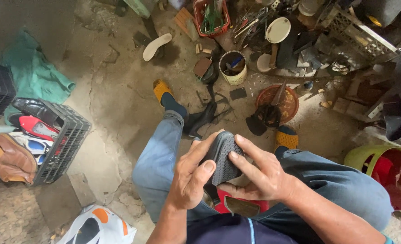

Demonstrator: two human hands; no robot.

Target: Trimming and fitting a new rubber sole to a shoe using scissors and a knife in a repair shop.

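Both hands are clamping 1 dark ridged shoe sole [223, 158] above the person's lap — left hand [192, 177] thumb pressing its tread, right hand [259, 174] fingers [245, 147] flattening it — seemingly pressing it on, which likely calls for firm, even pressure along the edges.

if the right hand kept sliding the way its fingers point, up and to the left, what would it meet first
The right hand already lies on the dark treaded shoe sole. Going on up-left, its fingers would most likely meet the left hand's fingertips, curled over the sole's top edge. Depth is hard to judge from above.
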